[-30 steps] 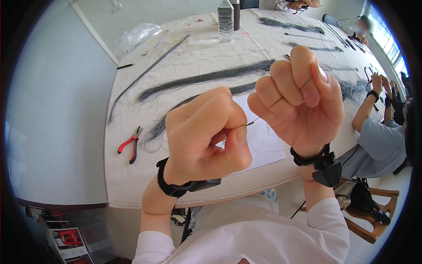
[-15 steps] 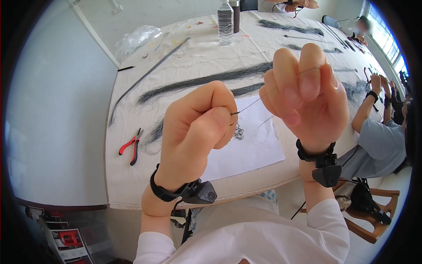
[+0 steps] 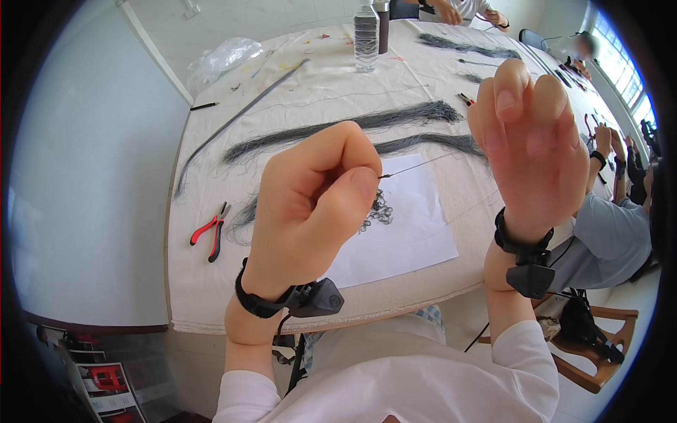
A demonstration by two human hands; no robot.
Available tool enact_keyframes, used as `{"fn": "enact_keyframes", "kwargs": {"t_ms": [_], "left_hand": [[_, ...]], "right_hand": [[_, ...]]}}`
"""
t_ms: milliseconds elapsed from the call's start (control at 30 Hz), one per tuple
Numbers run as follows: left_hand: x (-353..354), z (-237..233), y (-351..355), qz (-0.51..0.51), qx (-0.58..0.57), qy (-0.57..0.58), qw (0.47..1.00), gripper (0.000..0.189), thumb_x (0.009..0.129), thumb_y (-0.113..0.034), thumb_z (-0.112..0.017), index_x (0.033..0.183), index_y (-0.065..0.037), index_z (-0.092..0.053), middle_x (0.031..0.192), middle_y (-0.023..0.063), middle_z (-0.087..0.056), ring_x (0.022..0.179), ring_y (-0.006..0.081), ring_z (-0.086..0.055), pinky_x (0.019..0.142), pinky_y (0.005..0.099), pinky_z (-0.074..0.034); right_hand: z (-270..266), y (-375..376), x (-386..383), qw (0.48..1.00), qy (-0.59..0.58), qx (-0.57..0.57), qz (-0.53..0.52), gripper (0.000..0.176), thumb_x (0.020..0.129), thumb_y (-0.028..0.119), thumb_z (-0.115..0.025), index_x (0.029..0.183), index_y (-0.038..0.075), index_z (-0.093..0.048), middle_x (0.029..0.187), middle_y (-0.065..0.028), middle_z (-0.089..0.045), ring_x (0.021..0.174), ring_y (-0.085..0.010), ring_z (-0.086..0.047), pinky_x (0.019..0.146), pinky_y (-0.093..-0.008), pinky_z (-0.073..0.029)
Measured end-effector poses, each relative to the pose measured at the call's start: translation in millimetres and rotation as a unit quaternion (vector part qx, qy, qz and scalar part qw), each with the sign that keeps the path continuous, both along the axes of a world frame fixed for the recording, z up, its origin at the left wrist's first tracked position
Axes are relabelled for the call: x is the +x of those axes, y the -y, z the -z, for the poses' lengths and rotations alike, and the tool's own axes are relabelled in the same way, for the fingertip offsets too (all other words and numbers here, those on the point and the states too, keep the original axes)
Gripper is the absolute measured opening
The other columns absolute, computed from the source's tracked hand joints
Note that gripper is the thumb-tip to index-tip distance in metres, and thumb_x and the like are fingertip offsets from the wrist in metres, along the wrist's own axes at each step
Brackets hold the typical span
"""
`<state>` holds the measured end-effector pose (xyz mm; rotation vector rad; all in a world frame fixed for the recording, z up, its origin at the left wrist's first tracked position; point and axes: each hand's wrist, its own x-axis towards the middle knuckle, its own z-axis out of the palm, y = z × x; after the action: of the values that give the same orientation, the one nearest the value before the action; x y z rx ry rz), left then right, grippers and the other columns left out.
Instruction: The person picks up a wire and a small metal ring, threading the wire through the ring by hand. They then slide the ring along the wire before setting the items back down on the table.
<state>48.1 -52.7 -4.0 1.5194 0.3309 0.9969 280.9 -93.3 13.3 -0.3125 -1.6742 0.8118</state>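
Observation:
My left hand [image 3: 317, 204] is closed in a pinch, thumb against the bent forefinger, on a thin dark wire [image 3: 409, 168]. A short, thicker twisted bit shows just past the fingertips. From there the wire runs right and upward toward my right hand [image 3: 532, 151], which is raised with its fingers apart and loosely bent. Whether the wire still touches that hand, I cannot make out. Below, a sheet of white paper [image 3: 423, 240] carries a small heap of dark wire loops [image 3: 381, 210], partly hidden by my left hand.
Long bundles of grey wire [image 3: 338, 128] lie across the cloth-covered table [image 3: 282, 92]. Red-and-black pliers [image 3: 215, 233] rest at left. A water bottle [image 3: 365, 42] stands at the back beside a dark flask [image 3: 383, 28]. Other people sit at the right and far side.
My right hand has moved right and slightly up, and its fingers have loosened and spread. My left hand keeps its pinch almost in place. More of the loop heap shows.

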Motion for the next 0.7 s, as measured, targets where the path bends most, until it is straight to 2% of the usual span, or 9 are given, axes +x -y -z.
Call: {"fn": "enact_keyframes", "kwargs": {"t_ms": [133, 300, 367, 467, 567, 633, 667, 700], "left_hand": [[-0.9, 0.3, 0.1, -0.054, 0.089, -0.020, 0.994, 0.009, 0.082, -0.005, -0.053, 0.073, -0.003, -0.050, 0.061, -0.0057, -0.044, 0.054, 0.0000, -0.032, 0.047, 0.0185, -0.025], [-0.1, -0.6, 0.4, -0.048, 0.085, -0.015, 0.995, 0.010, 0.082, -0.006, -0.052, 0.073, -0.003, -0.050, 0.061, -0.0051, -0.045, 0.054, 0.0004, -0.033, 0.047, 0.0187, -0.026], [0.2, -1.2, 0.4, -0.046, 0.075, -0.011, 0.996, 0.010, 0.082, -0.006, -0.052, 0.072, -0.003, -0.050, 0.061, -0.0051, -0.045, 0.054, 0.0005, -0.033, 0.048, 0.0188, -0.026], [-0.2, -0.4, 0.3, -0.043, 0.070, -0.014, 0.997, 0.010, 0.082, -0.006, -0.052, 0.073, -0.003, -0.050, 0.061, -0.0051, -0.045, 0.054, 0.0006, -0.033, 0.048, 0.0190, -0.027], [0.1, -0.8, -0.6, -0.038, 0.071, -0.014, 0.997, 0.010, 0.083, -0.006, -0.052, 0.073, -0.003, -0.050, 0.061, -0.0051, -0.045, 0.055, 0.0006, -0.033, 0.048, 0.0189, -0.027], [0.4, -1.3, -0.6, -0.034, 0.063, -0.011, 0.997, 0.010, 0.083, -0.005, -0.051, 0.073, -0.003, -0.050, 0.061, -0.0052, -0.045, 0.055, 0.0004, -0.033, 0.048, 0.0187, -0.027], [0.3, -1.2, -1.1, -0.034, 0.063, -0.011, 0.997, 0.010, 0.083, -0.005, -0.051, 0.073, -0.003, -0.050, 0.061, -0.0052, -0.045, 0.055, 0.0004, -0.033, 0.048, 0.0187, -0.027], [0.1, -1.0, -1.6, -0.038, 0.071, -0.019, 0.997, 0.010, 0.083, -0.004, -0.051, 0.073, -0.003, -0.050, 0.061, -0.0054, -0.044, 0.055, 0.0004, -0.032, 0.048, 0.0187, -0.026]], "right_hand": [[2.7, -4.2, 2.9, 0.997, -0.053, -0.019, 0.053, 0.021, 0.098, 0.026, -0.039, 0.085, 0.012, -0.045, 0.099, -0.0078, -0.049, 0.080, -0.0159, -0.043, 0.068, -0.0278, -0.034], [8.6, -8.4, -5.5, 0.988, -0.064, -0.014, 0.137, 0.021, 0.097, 0.027, -0.042, 0.093, 0.008, -0.049, 0.093, -0.0085, -0.052, 0.082, -0.0172, -0.045, 0.069, -0.0271, -0.035], [7.1, -8.2, -11.7, 0.982, 0.033, 0.003, 0.187, 0.029, 0.096, 0.031, -0.045, 0.097, 0.003, -0.052, 0.088, -0.0093, -0.053, 0.081, -0.0175, -0.047, 0.069, -0.0277, -0.036], [9.8, -3.5, -25.5, 0.986, 0.075, -0.041, 0.141, 0.035, 0.093, 0.033, -0.048, 0.093, -0.002, -0.055, 0.086, -0.0103, -0.056, 0.077, -0.0175, -0.049, 0.068, -0.0292, -0.038], [8.5, -1.9, -29.7, 0.981, 0.137, -0.049, 0.131, 0.033, 0.090, 0.030, -0.055, 0.086, -0.002, -0.059, 0.081, -0.0105, -0.060, 0.071, -0.0169, -0.050, 0.067, -0.0304, -0.039], [13.4, -3.1, -30.6, 0.974, 0.196, 0.006, 0.116, 0.028, 0.088, 0.025, -0.060, 0.081, -0.002, -0.060, 0.075, -0.0104, -0.063, 0.068, -0.0162, -0.050, 0.062, -0.0299, -0.039], [13.7, -1.7, -32.9, 0.974, 0.196, 0.006, 0.116, 0.028, 0.088, 0.025, -0.060, 0.081, -0.002, -0.060, 0.075, -0.0104, -0.063, 0.068, -0.0162, -0.050, 0.062, -0.0299, -0.039], [13.9, 0.5, -36.2, 0.984, 0.142, -0.033, 0.098, 0.026, 0.088, 0.024, -0.061, 0.080, -0.001, -0.060, 0.071, -0.0098, -0.063, 0.064, -0.0148, -0.049, 0.060, -0.0294, -0.039]]}}
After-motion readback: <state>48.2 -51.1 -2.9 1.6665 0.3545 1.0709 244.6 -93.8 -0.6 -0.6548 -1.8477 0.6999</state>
